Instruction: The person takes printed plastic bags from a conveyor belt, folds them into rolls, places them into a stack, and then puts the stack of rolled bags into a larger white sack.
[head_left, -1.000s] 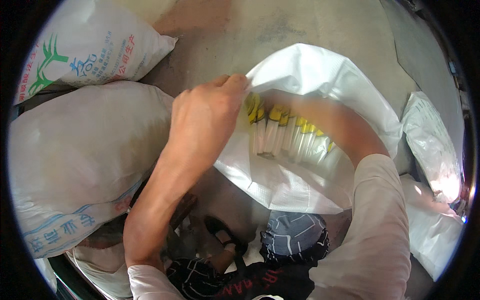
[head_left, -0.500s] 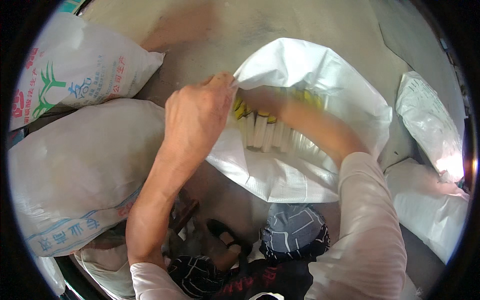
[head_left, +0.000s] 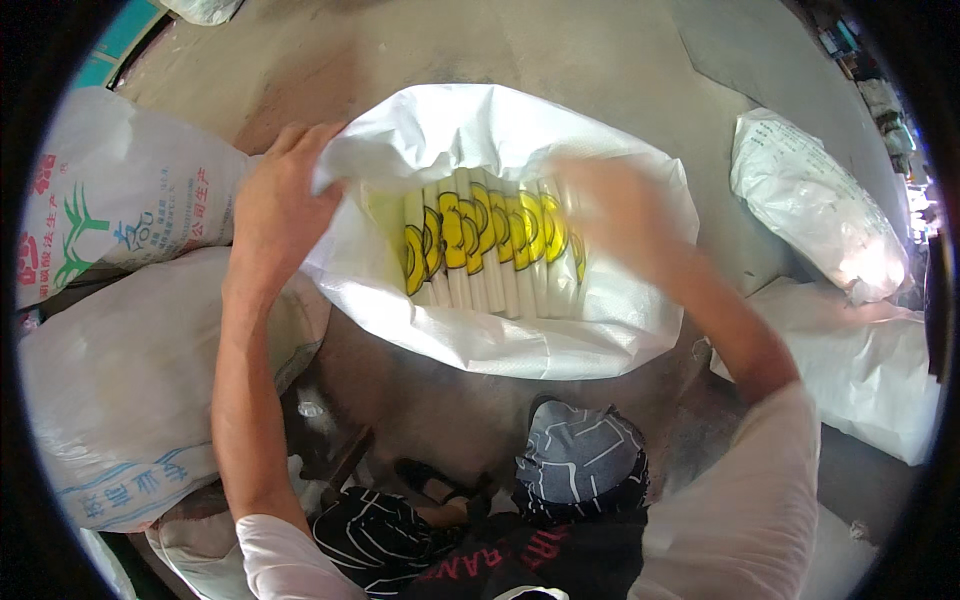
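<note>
A white woven sack (head_left: 545,345) stands wide-mouthed in front of me. Inside it lie several slim white sticks (head_left: 495,285) side by side, with yellow, dark-edged flat shapes (head_left: 465,225) at their far ends; I cannot make out exactly what they are. At the left of the sack's mouth, my left hand (head_left: 280,205) is closed on the rim. My right hand (head_left: 610,205) is over the right part of the opening, smeared by motion, so its fingers and anything in them cannot be made out.
Two bulging sacks are at my left, a printed one (head_left: 140,190) behind a plain one (head_left: 130,370). To the right lie a wrapped white bag (head_left: 815,205) and another white sack (head_left: 850,360). My knees (head_left: 585,455) are just below the sack on the concrete floor (head_left: 600,60).
My right hand has come up from inside the sack toward its right side, uncovering the yellow shapes. My left hand and the sack's mouth appear farther left in view.
</note>
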